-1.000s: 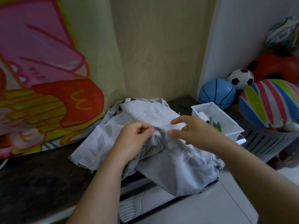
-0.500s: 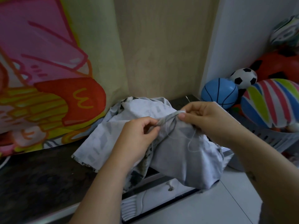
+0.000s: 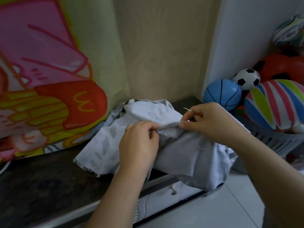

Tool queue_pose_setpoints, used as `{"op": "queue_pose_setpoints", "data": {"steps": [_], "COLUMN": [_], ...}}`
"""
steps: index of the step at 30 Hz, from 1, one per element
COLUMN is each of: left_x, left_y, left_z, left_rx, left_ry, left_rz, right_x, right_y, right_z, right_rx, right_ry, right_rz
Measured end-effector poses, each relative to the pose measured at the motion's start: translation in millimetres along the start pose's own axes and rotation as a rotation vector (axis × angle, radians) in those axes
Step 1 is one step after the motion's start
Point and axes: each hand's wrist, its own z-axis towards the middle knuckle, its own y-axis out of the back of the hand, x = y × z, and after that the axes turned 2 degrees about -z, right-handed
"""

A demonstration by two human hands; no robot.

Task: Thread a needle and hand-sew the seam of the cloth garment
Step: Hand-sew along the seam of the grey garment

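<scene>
A pale grey patterned garment (image 3: 105,145) lies bunched on the dark countertop (image 3: 41,183) and hangs over its front edge. My left hand (image 3: 139,143) pinches a folded seam of it. My right hand (image 3: 209,120) grips the same seam a short way to the right, and the seam (image 3: 169,125) is stretched taut between them. A thin needle (image 3: 186,109) sticks out up and left from my right fingers. A fine thread (image 3: 201,143) loops loosely over the cloth below my right hand.
A bright cartoon poster (image 3: 41,79) leans on the wall at the left. At the right, a grey slatted basket (image 3: 271,139) holds several balls, among them a blue basketball (image 3: 222,94) and a striped ball (image 3: 276,102). A white drawer knob (image 3: 174,191) shows under the countertop.
My right hand rose from the cloth's lower fold, took up the seam and pulled it taut against my left hand. The needle now shows above my right fingers; the white tray is hidden.
</scene>
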Motion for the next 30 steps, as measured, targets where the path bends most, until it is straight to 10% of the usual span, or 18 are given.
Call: {"op": "queue_pose_setpoints", "data": {"steps": [24, 30], "left_x": [4.1, 3.8], "left_y": [-8.6, -8.0], "left_z": [5.2, 4.9], "left_rx": [0.329, 0.343], "left_ry": [0.326, 0.349], "left_rz": [-0.455, -0.44], "right_x": [-8.0, 12.2], "right_y": [-3.1, -12.3], "right_z": [1.5, -15.3], "right_rx": [-0.047, 0.435], "right_ry": [-0.09, 0.013], "right_rz": [-0.075, -0.342]}}
